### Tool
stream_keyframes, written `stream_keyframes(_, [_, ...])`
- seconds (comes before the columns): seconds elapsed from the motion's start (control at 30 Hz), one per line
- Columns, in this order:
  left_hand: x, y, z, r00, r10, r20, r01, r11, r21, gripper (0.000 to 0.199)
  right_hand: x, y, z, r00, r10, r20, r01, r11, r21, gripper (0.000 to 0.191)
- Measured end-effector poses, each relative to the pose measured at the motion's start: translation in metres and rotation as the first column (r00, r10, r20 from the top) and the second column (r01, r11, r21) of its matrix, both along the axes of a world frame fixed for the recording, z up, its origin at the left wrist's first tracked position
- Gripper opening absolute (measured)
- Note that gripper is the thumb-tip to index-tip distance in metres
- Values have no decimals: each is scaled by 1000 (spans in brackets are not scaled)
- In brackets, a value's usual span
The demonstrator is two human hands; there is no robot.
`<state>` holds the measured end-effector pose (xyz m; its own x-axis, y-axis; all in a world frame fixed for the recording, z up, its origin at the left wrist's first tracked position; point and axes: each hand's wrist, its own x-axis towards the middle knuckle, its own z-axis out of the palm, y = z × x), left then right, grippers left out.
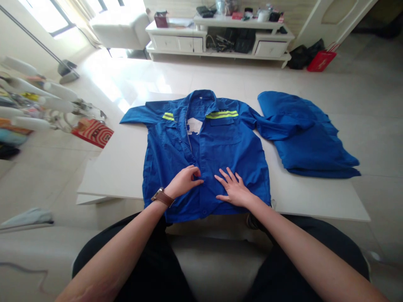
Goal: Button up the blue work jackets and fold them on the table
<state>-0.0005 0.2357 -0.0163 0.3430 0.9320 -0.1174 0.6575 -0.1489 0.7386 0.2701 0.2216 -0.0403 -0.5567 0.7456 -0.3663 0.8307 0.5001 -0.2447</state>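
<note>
A blue work jacket (222,155) with yellow-and-grey reflective strips lies face up on a white table (110,167), its collar away from me. The upper front gapes, and a white print shows on the inside of the back. My left hand (185,180), below a brown-strapped watch (163,197), has its fingers curled and thumb at the jacket's front edge, pinching the cloth there. Flat on the other front panel rests my right hand (234,188), fingers spread and holding nothing. One sleeve reaches over a folded pile of blue cloth (308,142) at the right.
A white cabinet (179,44) stands across the floor, with small items on top. Nearby on the right are a red bag (321,61) and black bags. To the left, white spools of a sewing machine (59,102) and a red patterned box (94,132) are blurred.
</note>
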Motion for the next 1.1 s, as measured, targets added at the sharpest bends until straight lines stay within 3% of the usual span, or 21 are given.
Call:
stream_keyframes(0.2, [21,-7,-7,984,-168,-58,163,983,-81,22,12,-13,19,998,25,54,-20,995,-93,95])
stream_keyframes(0.33, [33,-10,-11,973,-174,-152,160,982,-103,11,10,-4,34,1000,20,-21,-20,1000,11,52])
stream_keyframes(0.43, [41,-7,-10,960,-199,-195,180,977,-110,7,3,5,35,992,40,-116,-33,997,66,27])
stream_keyframes(0.7, [42,14,-5,912,-352,-212,292,918,-267,12,-15,13,32,950,166,-264,-141,984,110,8])
stream_keyframes(0.9, [41,9,-7,916,-331,-224,291,936,-197,10,-26,1,27,892,327,-312,-336,942,27,22])
stream_keyframes(1.1, [42,6,-13,919,-329,-217,289,937,-196,15,-26,-5,23,895,344,-284,-363,932,-15,26])
